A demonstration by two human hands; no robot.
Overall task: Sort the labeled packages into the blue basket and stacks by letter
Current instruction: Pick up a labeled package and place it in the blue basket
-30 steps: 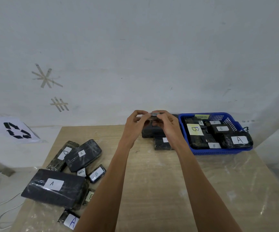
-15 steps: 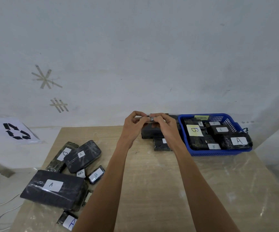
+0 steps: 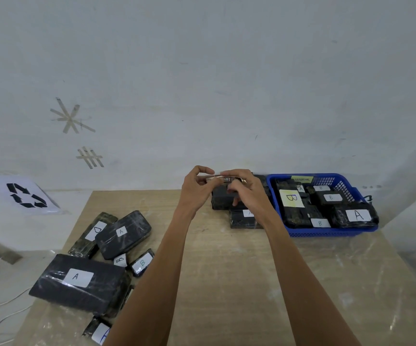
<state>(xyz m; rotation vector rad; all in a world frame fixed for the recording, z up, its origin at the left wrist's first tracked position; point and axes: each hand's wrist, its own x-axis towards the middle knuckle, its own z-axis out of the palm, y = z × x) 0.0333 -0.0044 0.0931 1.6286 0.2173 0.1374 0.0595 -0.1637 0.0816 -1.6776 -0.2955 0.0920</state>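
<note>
Evidently the step in hand is checking one item. A small thin package (image 3: pixel 223 179) is held up edge-on between both hands, in the air just left of the basket (image 3: pixel 326 233) and above the stack (image 3: pixel 220 203) that stands beside the basket's left wall. The left hand (image 3: pixel 197 193) pinches the package's left end between thumb and fingertips. The right hand (image 3: pixel 250 193) pinches the right end, with its other fingers curled below. The label cannot be read from this angle, so I cannot tell the letter.

The stack is a dark block with a lower A package (image 3: pixel 243 218) in front of it. Inside the basket lie wrapped packages marked A and B, and a yellow note (image 3: pixel 301 179) sits on the far rim, its writing too small to read. Far left of the basket, across the table (image 3: pixel 226 283), lies the unsorted pile (image 3: pixel 102 258): a big A block, a rounded A one, a D one and small B ones, partly overlapping.

As I judge it, the next move calls for settling the letter first. The package then goes either right, over the rim into the basket, or straight down onto the stack. Either way one hand must let go while the other carries it and lays it flat with the label up. It looks light, so a fingertip pinch should be enough.
</note>
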